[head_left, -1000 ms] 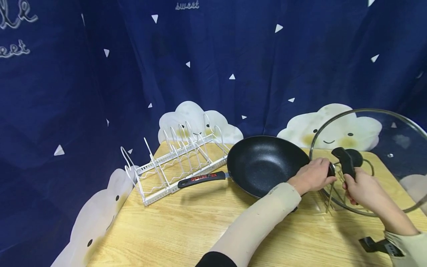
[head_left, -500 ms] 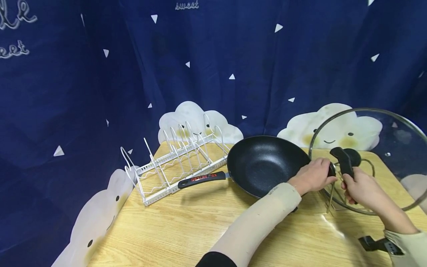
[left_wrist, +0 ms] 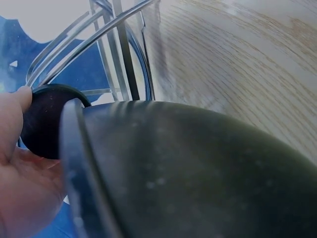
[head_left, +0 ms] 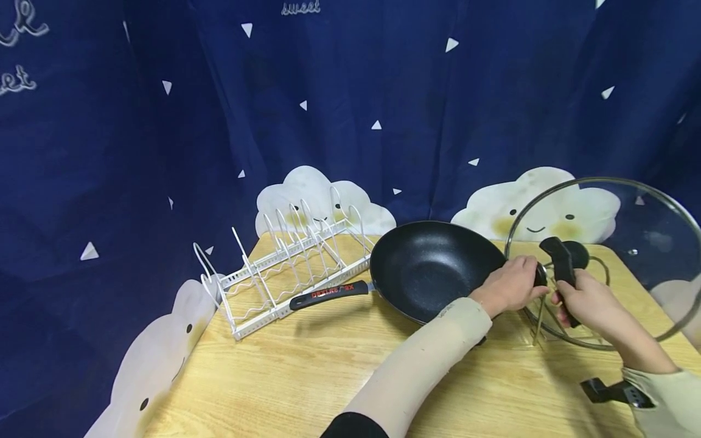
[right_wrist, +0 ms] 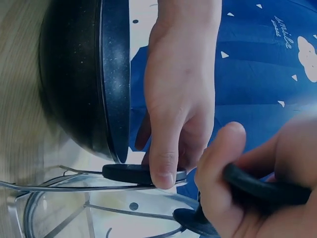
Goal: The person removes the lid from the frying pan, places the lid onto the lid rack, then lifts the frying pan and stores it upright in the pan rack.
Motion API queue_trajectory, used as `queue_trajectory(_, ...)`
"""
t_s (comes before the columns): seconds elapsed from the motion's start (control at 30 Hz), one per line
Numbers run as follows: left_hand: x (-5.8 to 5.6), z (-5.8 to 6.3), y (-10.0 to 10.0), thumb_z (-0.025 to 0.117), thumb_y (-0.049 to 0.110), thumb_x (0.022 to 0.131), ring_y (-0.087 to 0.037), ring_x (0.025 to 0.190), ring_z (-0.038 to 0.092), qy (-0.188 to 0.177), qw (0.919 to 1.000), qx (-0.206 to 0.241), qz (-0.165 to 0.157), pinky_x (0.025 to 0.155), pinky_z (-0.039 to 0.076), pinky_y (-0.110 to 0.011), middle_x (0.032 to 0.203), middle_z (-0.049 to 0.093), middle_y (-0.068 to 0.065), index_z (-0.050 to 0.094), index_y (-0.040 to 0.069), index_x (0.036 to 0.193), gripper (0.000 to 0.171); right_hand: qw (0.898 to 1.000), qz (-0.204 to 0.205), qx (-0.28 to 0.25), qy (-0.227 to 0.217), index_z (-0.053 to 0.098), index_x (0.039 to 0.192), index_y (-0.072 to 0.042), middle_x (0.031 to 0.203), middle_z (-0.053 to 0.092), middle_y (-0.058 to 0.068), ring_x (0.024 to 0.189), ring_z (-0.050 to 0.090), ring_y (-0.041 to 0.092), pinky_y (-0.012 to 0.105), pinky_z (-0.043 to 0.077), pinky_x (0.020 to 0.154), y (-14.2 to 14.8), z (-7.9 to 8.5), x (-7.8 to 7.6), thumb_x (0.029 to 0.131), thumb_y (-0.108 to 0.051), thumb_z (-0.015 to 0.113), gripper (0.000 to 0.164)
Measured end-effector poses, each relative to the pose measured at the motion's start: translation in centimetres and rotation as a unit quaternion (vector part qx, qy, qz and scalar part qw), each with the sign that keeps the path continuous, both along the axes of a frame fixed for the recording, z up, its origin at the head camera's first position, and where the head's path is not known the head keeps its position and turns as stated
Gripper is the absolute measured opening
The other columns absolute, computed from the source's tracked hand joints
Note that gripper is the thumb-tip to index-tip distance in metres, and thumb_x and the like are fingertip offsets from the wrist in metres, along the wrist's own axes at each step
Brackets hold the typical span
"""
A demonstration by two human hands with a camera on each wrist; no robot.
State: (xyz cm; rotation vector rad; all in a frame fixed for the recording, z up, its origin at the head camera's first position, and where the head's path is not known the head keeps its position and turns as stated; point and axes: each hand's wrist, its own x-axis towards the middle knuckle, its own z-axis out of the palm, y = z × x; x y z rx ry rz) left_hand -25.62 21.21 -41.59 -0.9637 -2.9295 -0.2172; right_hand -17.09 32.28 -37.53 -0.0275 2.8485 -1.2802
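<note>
Little has changed: left hand [head_left: 506,286] pinches a dark disc [left_wrist: 48,121], right hand [head_left: 594,304] grips the lid handle [head_left: 561,260]; work seems paused.

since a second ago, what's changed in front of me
The right hand has risen slightly, and more of the black handle's lower end shows; nothing was let go. The left hand, wok, glass lid and white rack look unmoved, apart from a slight view shift.

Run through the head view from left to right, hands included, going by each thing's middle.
White wire rack, black pan, left hand, right hand.
</note>
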Motion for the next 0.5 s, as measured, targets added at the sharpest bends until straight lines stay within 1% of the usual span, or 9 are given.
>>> queue_trajectory(0.1,0.04,-0.1,0.02,0.043,0.059,0.092,0.003,0.115,0.043,-0.003,1.0,-0.001,-0.001,0.088,0.041,-0.014,0.128,0.043,0.015,0.037,0.026,0.134,0.054,1.0,0.005,-0.022,-0.011,0.028,0.108,0.014,0.071,0.053,0.009,0.049,0.056,0.02,0.038,0.05,0.046,-0.12,-0.04,-0.07,0.102,-0.014,0.02,0.03)
queue_trajectory(0.27,0.04,-0.1,-0.07,0.043,0.059,0.091,0.002,0.117,0.043,-0.007,1.0,0.002,0.001,0.089,0.041,-0.015,0.13,0.041,0.015,0.036,0.026,0.135,0.055,0.999,0.009,-0.043,-0.029,0.025,0.111,0.015,0.074,0.053,0.01,0.051,0.057,0.022,0.04,0.051,0.048,-0.25,0.02,-0.14,0.102,-0.015,0.018,0.032)
queue_trajectory(0.4,0.06,-0.08,-0.1,0.044,0.058,0.092,0.002,0.116,0.043,-0.009,1.0,0.004,0.001,0.089,0.041,-0.015,0.129,0.042,0.015,0.037,0.026,0.134,0.054,0.997,0.015,-0.064,-0.043,0.033,0.104,0.014,0.072,0.052,0.009,0.051,0.057,0.022,0.039,0.052,0.049,-0.51,0.37,-0.29,0.101,-0.013,0.017,0.032)
queue_trajectory(0.5,0.08,-0.13,-0.05,0.044,0.058,0.091,0.002,0.114,0.044,-0.006,1.0,0.004,0.0,0.088,0.041,-0.015,0.127,0.043,0.015,0.038,0.026,0.132,0.052,0.996,0.013,-0.069,-0.055,0.039,0.098,0.013,0.069,0.053,0.008,0.05,0.058,0.021,0.039,0.052,0.05,-0.73,0.56,-0.35,0.101,-0.012,0.017,0.034)
